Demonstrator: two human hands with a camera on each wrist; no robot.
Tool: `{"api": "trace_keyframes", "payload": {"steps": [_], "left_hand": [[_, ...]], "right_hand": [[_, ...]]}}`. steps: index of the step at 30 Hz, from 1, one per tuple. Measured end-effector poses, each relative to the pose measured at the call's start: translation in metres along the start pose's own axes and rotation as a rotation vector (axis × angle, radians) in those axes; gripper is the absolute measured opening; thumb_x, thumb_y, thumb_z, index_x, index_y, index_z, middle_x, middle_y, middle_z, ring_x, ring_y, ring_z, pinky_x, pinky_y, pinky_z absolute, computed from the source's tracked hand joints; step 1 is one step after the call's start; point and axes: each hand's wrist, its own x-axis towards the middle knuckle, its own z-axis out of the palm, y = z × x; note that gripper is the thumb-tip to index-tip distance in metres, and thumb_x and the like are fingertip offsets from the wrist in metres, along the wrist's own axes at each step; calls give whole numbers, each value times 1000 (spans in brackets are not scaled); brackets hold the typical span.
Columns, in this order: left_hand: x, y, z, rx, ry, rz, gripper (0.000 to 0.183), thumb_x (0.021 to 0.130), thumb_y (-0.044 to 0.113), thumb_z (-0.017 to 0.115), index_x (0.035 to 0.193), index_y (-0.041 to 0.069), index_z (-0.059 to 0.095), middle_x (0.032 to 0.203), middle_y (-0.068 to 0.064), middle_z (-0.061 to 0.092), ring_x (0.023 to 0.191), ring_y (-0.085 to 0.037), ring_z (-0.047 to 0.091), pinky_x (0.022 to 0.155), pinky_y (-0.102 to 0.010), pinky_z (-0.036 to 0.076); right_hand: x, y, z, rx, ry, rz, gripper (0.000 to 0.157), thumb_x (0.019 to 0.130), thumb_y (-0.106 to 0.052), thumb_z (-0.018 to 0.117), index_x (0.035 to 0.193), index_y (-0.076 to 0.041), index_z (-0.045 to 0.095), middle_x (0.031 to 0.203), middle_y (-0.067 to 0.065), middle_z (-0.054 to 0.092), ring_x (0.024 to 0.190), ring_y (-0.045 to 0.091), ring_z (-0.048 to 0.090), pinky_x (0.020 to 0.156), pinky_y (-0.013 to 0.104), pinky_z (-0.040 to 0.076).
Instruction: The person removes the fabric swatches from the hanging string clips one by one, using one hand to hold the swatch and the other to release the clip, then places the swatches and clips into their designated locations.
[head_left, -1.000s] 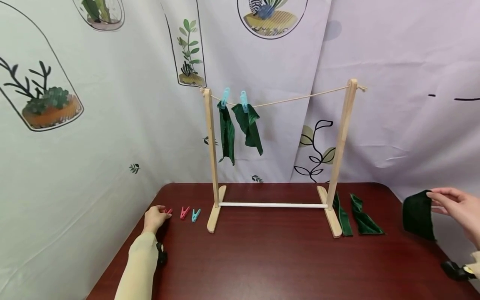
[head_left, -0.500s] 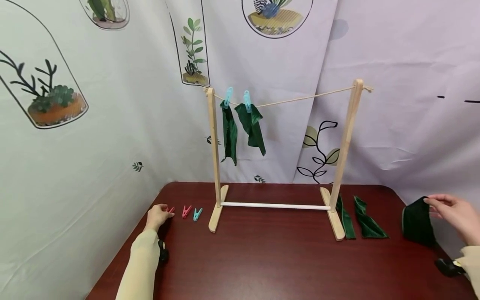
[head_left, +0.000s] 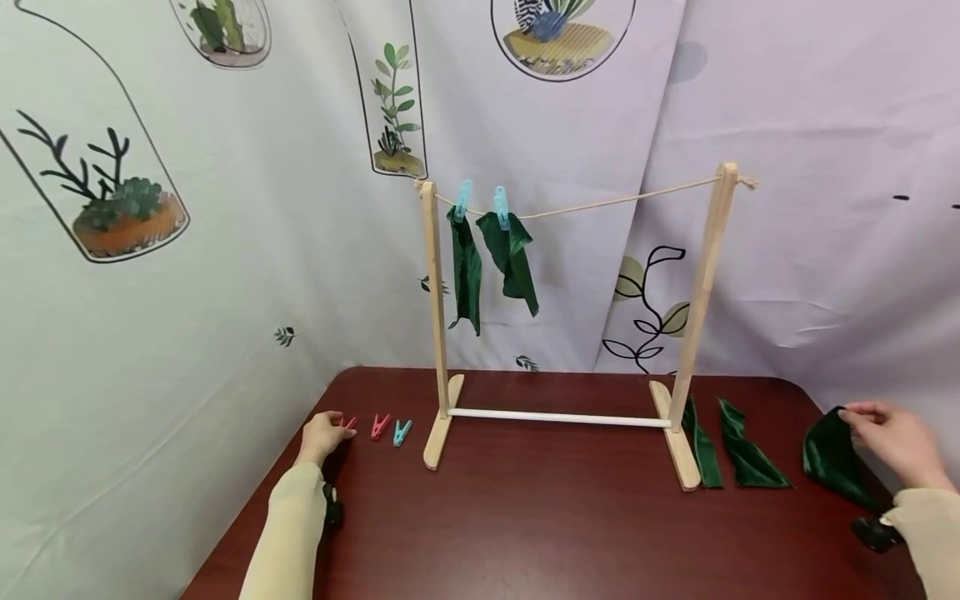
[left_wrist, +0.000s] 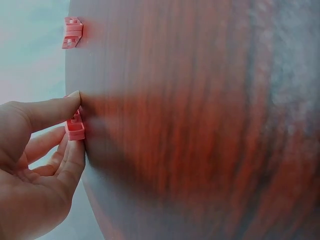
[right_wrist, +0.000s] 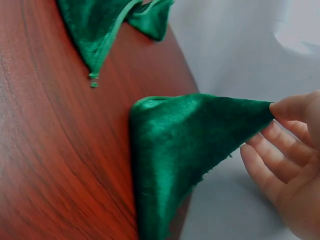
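Observation:
My left hand (head_left: 322,437) is at the table's left side. Its thumb and fingers pinch a red clothespin (left_wrist: 75,131), partly hidden by the fingertips. A second red clothespin (head_left: 380,427) and a blue clothespin (head_left: 402,432) lie just to its right. At the table's right edge my right hand (head_left: 896,442) pinches a green velvet cloth (right_wrist: 170,150) by one corner. The cloth droops from the fingertips toward the table; whether its lower part touches the wood I cannot tell. Two more green cloths (head_left: 750,458) (head_left: 703,450) lie to the left of that hand.
A wooden rack (head_left: 705,292) with a sagging string (head_left: 600,204) stands at the back of the table (head_left: 562,517). Two green cloths (head_left: 467,275) (head_left: 513,267) hang from it under blue clothespins (head_left: 502,207). A patterned curtain (head_left: 300,208) is behind.
My right hand has come inward and slightly down, and the cloth in it now hangs slanted instead of spread out. The left hand keeps its place at the red clothespin; the head view has shifted slightly.

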Motion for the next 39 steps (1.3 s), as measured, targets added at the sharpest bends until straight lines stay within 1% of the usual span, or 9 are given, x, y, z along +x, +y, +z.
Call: {"api": "trace_keyframes", "payload": {"steps": [3,7,11,16,19,24,29,34,39], "left_hand": [[1,0,2,-2,1,5,54,88,7,73,131,-19,53,126,-37,57,111,-48,58,91,-55,50],[-1,1,3,3,-4,3,53,88,6,73,130,-19,53,126,-37,57,111,-48,57,92,-56,49],[-2,3,4,-1,-7,3,53,88,6,73,130,-19,53,127,-38,57,112,-49,56,94,-57,47],[-1,4,6,-15,-9,-3,53,88,7,73,130,-18,53,128,-38,56,113,-49,57,94,-56,48],[-1,5,6,-21,-13,-7,53,88,7,73,130,-18,53,127,-38,56,113,-49,57,94,-56,48],[-2,6,6,-26,-20,-4,53,88,7,72,131,-19,53,127,-37,57,113,-49,57,94,-57,48],[-2,8,7,-33,-23,-9,53,89,6,72,132,-18,52,127,-37,57,114,-48,57,95,-57,48],[-1,8,8,-39,-20,-12,53,89,6,72,132,-18,52,127,-37,56,113,-48,57,94,-56,48],[-2,7,8,-39,-17,-12,53,90,6,72,132,-18,52,128,-37,56,113,-48,57,94,-56,48]], "right_hand": [[0,5,6,-8,-7,-1,39,105,-16,50,115,22,53,88,33,62,59,17,58,53,40,52],[0,11,13,-18,-17,2,39,104,-16,52,114,21,55,85,31,63,58,14,57,50,32,48],[0,14,17,-18,-24,-1,37,102,-14,53,112,22,56,82,28,64,58,14,57,49,30,47],[-2,15,20,-23,-25,-8,36,101,-14,54,110,21,57,75,18,65,56,12,55,49,28,45],[-1,16,21,-54,-11,-23,36,100,-15,55,108,20,58,73,16,66,58,12,55,54,31,44],[0,20,23,-98,17,-51,34,97,-15,58,103,18,62,85,28,67,68,27,59,66,43,43],[-2,21,26,-101,-7,-33,33,97,-15,58,103,17,62,90,32,66,79,44,60,72,51,43],[-4,24,28,-104,-50,-33,36,98,-18,57,105,17,62,93,33,66,90,54,57,74,54,42],[-4,27,30,-110,-65,-73,35,97,-18,57,103,16,63,97,37,65,92,59,56,73,53,42]]}}
